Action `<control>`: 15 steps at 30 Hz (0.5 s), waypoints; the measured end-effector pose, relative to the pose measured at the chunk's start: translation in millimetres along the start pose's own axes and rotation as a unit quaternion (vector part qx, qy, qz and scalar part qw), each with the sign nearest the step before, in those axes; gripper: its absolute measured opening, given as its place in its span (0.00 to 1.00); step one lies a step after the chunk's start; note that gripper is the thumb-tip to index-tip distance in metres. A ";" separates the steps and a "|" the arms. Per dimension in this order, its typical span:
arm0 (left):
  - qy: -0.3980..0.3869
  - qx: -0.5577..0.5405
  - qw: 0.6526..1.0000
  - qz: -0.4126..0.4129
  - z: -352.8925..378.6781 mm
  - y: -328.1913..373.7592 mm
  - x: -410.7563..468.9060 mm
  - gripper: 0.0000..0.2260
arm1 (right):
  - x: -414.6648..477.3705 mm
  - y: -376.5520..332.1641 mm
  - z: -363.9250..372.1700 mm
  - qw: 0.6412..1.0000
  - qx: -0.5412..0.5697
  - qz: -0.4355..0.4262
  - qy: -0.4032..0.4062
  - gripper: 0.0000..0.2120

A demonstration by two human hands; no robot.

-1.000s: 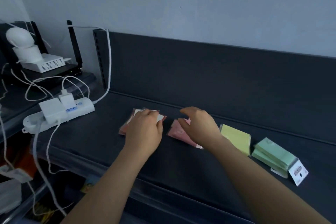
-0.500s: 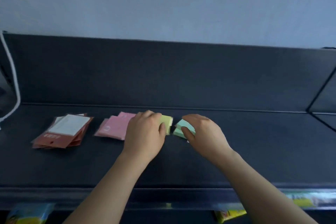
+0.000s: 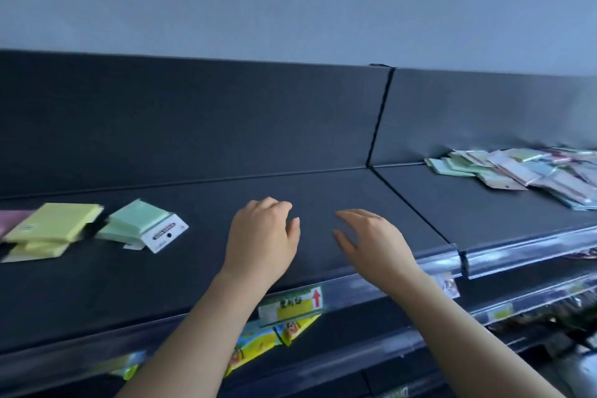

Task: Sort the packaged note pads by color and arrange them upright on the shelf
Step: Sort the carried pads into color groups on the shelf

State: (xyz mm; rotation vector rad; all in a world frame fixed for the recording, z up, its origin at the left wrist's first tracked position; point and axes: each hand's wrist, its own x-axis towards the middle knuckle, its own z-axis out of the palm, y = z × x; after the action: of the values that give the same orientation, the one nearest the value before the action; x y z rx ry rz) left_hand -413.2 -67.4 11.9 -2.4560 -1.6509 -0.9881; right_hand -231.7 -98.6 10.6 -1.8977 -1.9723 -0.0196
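Packaged note pads (image 3: 517, 171) lie heaped at the far right of the shelf (image 3: 323, 191); a yellow stack (image 3: 53, 226) and a green stack (image 3: 139, 223) lie flat at your left. Your left hand (image 3: 261, 236) and right hand (image 3: 374, 239) hover between them, fingers loosely curled, holding nothing.
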 end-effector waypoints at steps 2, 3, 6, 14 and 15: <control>-0.011 -0.008 1.000 0.012 19.5 26.2 6.1 0.16 | -7.5 31.9 -9.4 1.000 -0.002 0.024 -0.004 0.19; -0.019 -0.010 1.000 0.016 28.2 37.1 9.6 0.16 | -9.8 46.2 -13.4 0.999 -0.002 0.034 -0.004 0.19; -0.044 -0.007 0.999 0.030 51.2 64.8 23.6 0.16 | -12.4 84.0 -24.6 0.998 -0.002 0.068 0.005 0.18; -0.090 -0.012 0.994 0.057 107.1 121.9 86.8 0.15 | 14.6 170.5 -41.4 0.991 -0.008 0.134 0.029 0.15; -0.094 -0.013 0.994 0.061 113.7 127.6 96.2 0.15 | 20.6 180.3 -43.6 0.990 -0.009 0.137 0.034 0.15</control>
State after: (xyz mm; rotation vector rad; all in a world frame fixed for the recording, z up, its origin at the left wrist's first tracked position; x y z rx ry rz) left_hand -227.6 -4.0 10.7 -2.7038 -1.5196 -0.7922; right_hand -46.3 -77.3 9.3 -2.1343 -1.6578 -0.0231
